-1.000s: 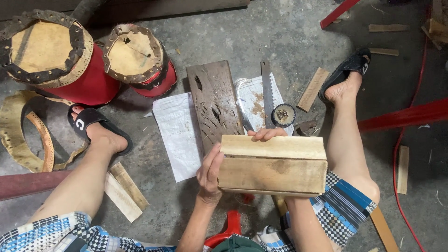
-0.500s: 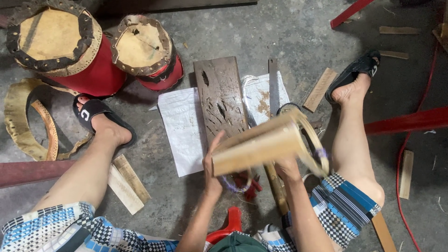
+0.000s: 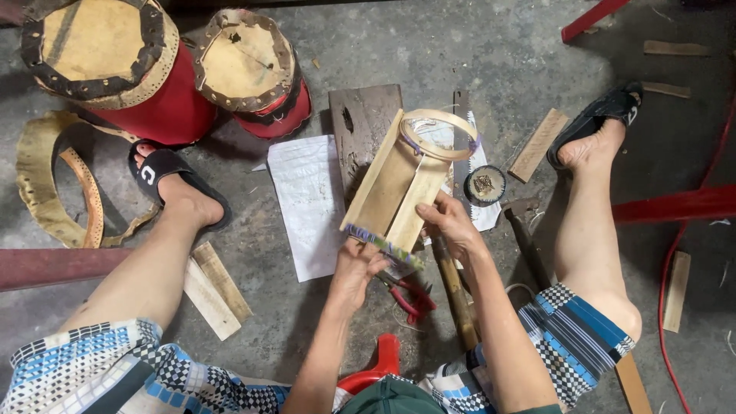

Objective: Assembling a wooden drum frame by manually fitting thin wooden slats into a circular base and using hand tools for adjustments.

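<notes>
- The person sits on the concrete floor with both legs spread, holding a half-built drum shell of pale wooden staves above a dark worn plank.
- The left hand is closed around the near end of the shell, at the band of coloured tape; its fingers wrap the lower rim and carry most of the weight.
- The right hand is closed on the right-hand stave just beside the left hand, thumb on top, pinching that stave's edge.
- The far end of the shell, ringed by a thin wooden hoop, tilts away from the body and hangs over the far end of the plank.
- Judged from this pose, the staves are being checked or seated against the hoop. To do it well, the left hand should keep the taped end steady while the right hand nudges one stave at a time, so that the hoop does not slip off.
- Just right of the plank lie a hand saw and a small round tin; a white paper sheet lies to its left.
- Red-handled pliers lie on the floor near the plank's near end, beneath the hands.
- Two red drums with hide tops stand well to the plank's left.
</notes>
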